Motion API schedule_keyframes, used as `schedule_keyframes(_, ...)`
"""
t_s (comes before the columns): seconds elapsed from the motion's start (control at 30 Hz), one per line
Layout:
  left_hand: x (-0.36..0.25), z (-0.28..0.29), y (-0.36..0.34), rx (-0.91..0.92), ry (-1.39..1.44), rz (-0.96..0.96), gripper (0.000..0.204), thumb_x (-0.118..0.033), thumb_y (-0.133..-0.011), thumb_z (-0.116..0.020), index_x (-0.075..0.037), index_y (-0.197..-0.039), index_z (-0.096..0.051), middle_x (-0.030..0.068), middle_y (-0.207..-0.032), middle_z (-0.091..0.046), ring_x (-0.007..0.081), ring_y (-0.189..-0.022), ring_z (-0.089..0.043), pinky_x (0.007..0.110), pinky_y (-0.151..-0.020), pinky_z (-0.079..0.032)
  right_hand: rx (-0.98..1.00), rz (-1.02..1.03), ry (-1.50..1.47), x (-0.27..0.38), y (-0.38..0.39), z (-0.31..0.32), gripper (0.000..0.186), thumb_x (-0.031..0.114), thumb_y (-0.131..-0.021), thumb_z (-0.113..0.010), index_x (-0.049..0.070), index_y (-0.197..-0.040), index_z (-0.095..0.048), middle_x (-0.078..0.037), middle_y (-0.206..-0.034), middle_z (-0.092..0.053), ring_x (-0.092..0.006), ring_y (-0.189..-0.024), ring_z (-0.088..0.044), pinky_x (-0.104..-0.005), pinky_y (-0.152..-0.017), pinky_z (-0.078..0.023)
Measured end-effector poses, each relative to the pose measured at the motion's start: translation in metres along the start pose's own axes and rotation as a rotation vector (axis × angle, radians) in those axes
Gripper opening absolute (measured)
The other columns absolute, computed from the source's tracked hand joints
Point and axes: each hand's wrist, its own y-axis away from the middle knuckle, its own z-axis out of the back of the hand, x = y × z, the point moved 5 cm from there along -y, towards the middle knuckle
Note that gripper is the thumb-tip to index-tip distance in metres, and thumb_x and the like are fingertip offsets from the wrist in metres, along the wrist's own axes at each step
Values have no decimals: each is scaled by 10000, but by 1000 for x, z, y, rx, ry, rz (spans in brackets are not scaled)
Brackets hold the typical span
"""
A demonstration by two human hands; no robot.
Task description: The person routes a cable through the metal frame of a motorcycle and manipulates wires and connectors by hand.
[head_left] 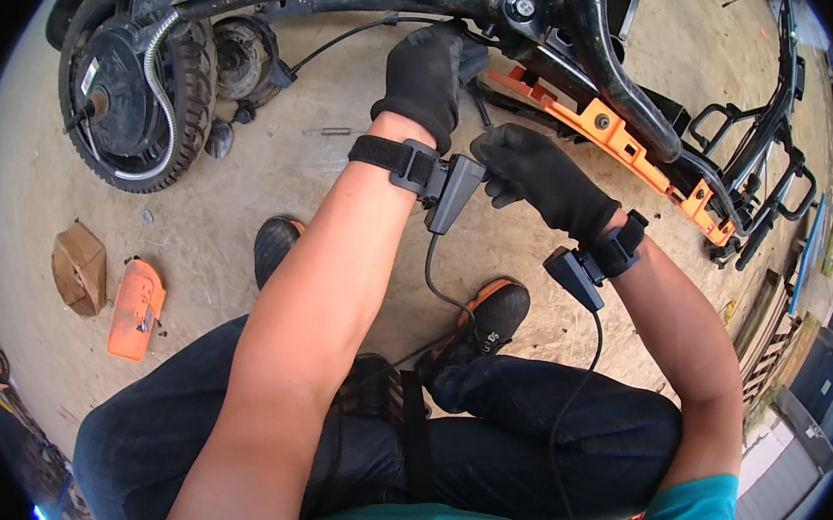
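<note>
My left hand (423, 77), in a black glove, reaches up against the underside of a black tubular vehicle frame (399, 3). Its fingers are curled and partly hidden; what they grip I cannot make out. A black cable (341, 43) runs from a loose brake drum (243, 59) up to that hand. Just right of it, my right hand (548, 177), gloved too, has its fingers pinched together. A thin dark rod or cable end (482, 107) meets its fingertips, too small to name. Near both hands an orange plastic bracket (602, 125) is fixed along the frame.
A knobby-tyred wheel (135, 82) with a hub stands at upper left. On the concrete floor lie a metal spring (334, 132), an orange plastic cover (137, 310) and a brown cardboard piece (79, 268). Black tubular racks (769, 142) stand at the right, near wooden pallets (767, 335).
</note>
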Motion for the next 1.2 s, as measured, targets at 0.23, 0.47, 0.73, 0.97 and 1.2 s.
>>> schedule_keyframes(0.23,-24,-25,14,133,-1233,-331,169,-177,-867,-655,-74,-995,-693,125,-992,-682,297,-924,-646,326,-827,-514,-4,-15,25,-4,0,1,308,312,-940,-553,26,-1050,-587,-42,-854,-598,-109,-730,-599,-266,-666,-544)
schedule_keyframes(0.47,0,-14,3,281,-939,-164,153,-114,-896,-590,-20,-1006,-640,115,-978,-658,232,-941,-638,315,-866,-503,-2,-15,-4,-8,-8,1,310,325,-930,-575,32,-1030,-595,-43,-831,-602,-110,-698,-599,-262,-663,-548)
schedule_keyframes(0.73,-12,-26,16,-6,128,257,135,-50,-906,-528,26,-1008,-573,132,-972,-604,262,-971,-619,402,-885,-518,-9,4,-23,-2,-3,8,313,324,-931,-577,31,-1042,-576,-50,-849,-614,-117,-712,-607,-263,-653,-541)
schedule_keyframes(0.97,-9,-21,6,245,-515,16,137,-87,-891,-534,-1,-938,-630,76,-860,-608,202,-874,-615,336,-814,-507,41,4,41,-10,0,-6,304,304,-925,-570,15,-1019,-573,-60,-838,-604,-122,-710,-599,-264,-648,-538)
schedule_keyframes(1.2,-96,3,28,995,-1670,-251,223,-228,-875,-526,-30,-803,-602,179,-787,-588,358,-762,-581,439,-666,-463,27,46,137,12,-6,-25,288,280,-928,-549,-4,-978,-567,-54,-790,-594,-117,-662,-590,-262,-593,-527)
